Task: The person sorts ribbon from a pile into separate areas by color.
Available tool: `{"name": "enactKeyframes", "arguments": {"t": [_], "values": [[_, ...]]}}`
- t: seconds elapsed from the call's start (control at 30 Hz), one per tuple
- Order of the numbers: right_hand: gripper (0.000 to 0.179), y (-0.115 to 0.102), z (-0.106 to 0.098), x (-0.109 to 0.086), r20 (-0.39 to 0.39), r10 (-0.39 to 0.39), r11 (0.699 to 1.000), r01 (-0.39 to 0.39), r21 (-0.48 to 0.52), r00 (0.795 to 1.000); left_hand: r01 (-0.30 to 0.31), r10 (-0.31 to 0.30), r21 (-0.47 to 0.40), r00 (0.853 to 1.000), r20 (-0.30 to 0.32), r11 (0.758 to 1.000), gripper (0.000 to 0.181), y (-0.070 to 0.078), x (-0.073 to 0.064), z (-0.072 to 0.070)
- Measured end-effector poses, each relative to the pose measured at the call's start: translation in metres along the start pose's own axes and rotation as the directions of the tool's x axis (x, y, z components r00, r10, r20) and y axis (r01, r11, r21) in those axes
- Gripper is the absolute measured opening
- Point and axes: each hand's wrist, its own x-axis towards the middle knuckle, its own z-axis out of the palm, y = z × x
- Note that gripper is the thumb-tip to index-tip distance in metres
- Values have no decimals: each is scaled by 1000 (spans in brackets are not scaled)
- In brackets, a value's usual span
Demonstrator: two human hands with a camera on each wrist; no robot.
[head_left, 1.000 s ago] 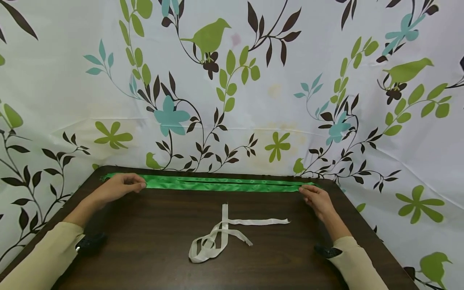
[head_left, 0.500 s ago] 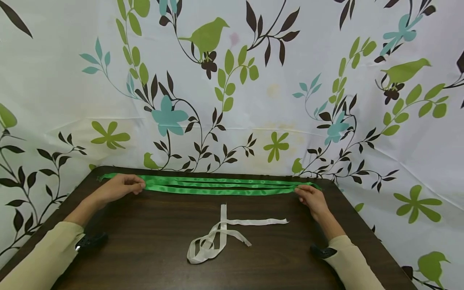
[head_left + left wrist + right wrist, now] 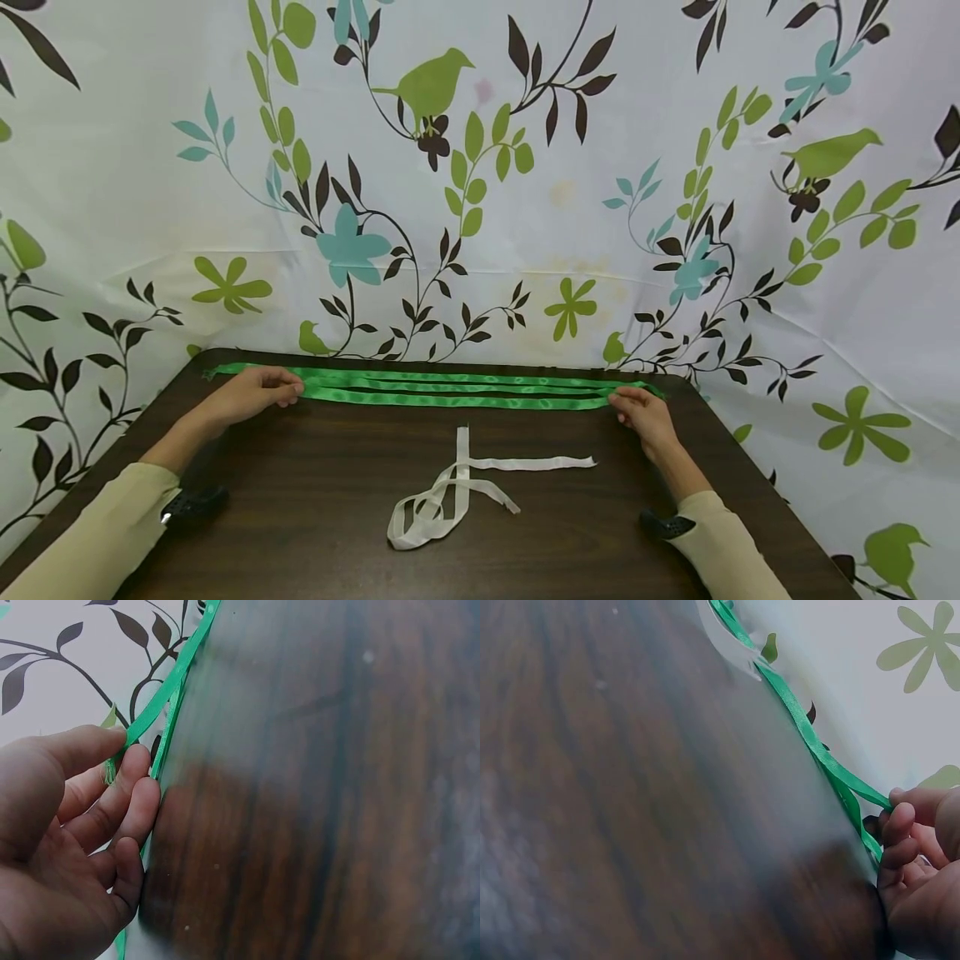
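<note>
Several lengths of shiny green ribbon run side by side along the far edge of the table in the head view. My left hand pinches the front strand near its left end; in the left wrist view a frayed tip hangs from between thumb and forefinger. At the other end, my right hand pinches the same strand between thumb and fingertip, also seen in the right wrist view, where the green ribbon stretches away from the fingers. A white ribbon lies loosely looped at mid-table, touched by neither hand.
The dark wooden table ends just behind the green strands. Directly beyond it hangs a white curtain printed with leaves, birds and flowers. Dark wrist-worn devices sit at both sleeves.
The front green strand has come toward me, away from the other strands, opening gaps between them. Both hands still pinch it, the right having shifted slightly left. The white ribbon lies as before.
</note>
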Motion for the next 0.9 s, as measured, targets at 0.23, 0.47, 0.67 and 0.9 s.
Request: {"name": "enactKeyframes", "arguments": {"t": [0.23,0.47,0.67,0.9], "values": [[49,-2,2,0,-28,-2,1000,3,25,1000,7,-7,-3,1000,-8,1000,39,-1,1,-1],[46,-2,2,0,-59,-10,999,13,46,998,32,-32,2,999,-35,999,44,-1,2,3],[49,2,4,0,-79,-29,999,32,36,996,33,-33,-6,999,-35,999,45,1,1,4],[43,-1,7,-3,-127,-32,999,33,-1,991,48,-48,-32,999,-17,998,53,4,0,2]]}}
